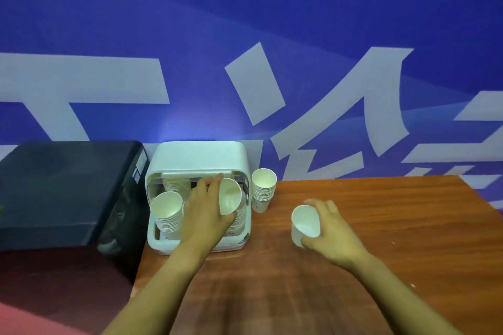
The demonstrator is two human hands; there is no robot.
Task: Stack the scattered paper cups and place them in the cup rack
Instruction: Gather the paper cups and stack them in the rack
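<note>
Blue fills the back wall [245, 21], a banner-like surface printed with huge pale-grey strokes of lettering, cropped too closely to read. Below it runs a reddish-brown wood-grain table [381, 225]. At the table's left edge, against the wall, stands a white plastic cup rack with rounded corners [196, 157]; a stack of white paper cups [166, 212] leans in its left side. Just right of the rack, another stack of white paper cups [263, 189] stands on the table. The left hand [205, 206] reaches over the rack, fingers curled around a white paper cup tilted toward the camera [230, 196]. The right hand [330, 231] grips a single white paper cup [304, 221] near the table's middle. Left of the rack sits a dark box-shaped machine [62, 187] bearing a small side label [139, 168], blurred beyond reading.
</note>
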